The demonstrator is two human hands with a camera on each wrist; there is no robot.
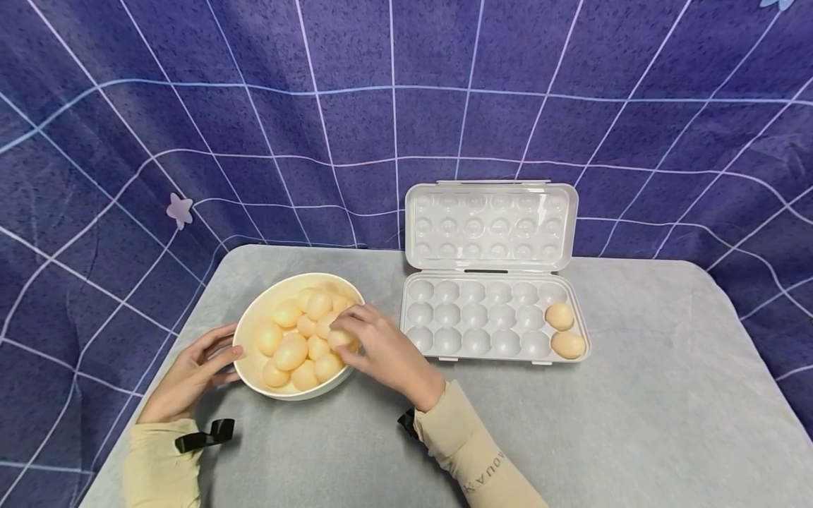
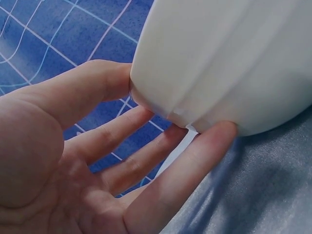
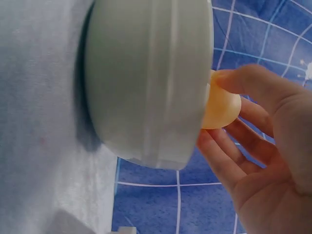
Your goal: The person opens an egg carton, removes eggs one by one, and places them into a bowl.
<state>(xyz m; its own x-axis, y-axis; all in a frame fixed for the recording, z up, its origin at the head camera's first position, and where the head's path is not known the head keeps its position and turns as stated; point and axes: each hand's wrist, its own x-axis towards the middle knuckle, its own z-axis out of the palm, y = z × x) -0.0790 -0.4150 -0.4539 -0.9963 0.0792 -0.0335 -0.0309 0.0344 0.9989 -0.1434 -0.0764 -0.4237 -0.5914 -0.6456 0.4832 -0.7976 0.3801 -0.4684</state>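
A cream-white bowl (image 1: pixel 249 363) full of pale yellow-brown eggs (image 1: pixel 291 351) stands on the left of the table. My left hand (image 1: pixel 190 374) grips its left side, thumb at the rim; the left wrist view shows the fingers of that hand (image 2: pixel 112 161) against the outer wall of the bowl (image 2: pixel 219 58). Over the bowl's right rim, my right hand (image 1: pixel 390 353) holds one egg (image 3: pixel 223 107) between thumb and fingers. To the right lies an egg box (image 1: pixel 495 360), lid raised. Two eggs (image 1: pixel 567 344) sit in its rightmost column, in the middle and front cups.
The box's clear lid (image 1: pixel 492 226) leans up near a purple-blue grid-patterned cloth (image 1: pixel 432 120) behind the table. Grey cloth covers the tabletop (image 1: pixel 667 395). Black straps (image 1: pixel 206 436) show at both wrists, over beige sleeves (image 1: pixel 161 462).
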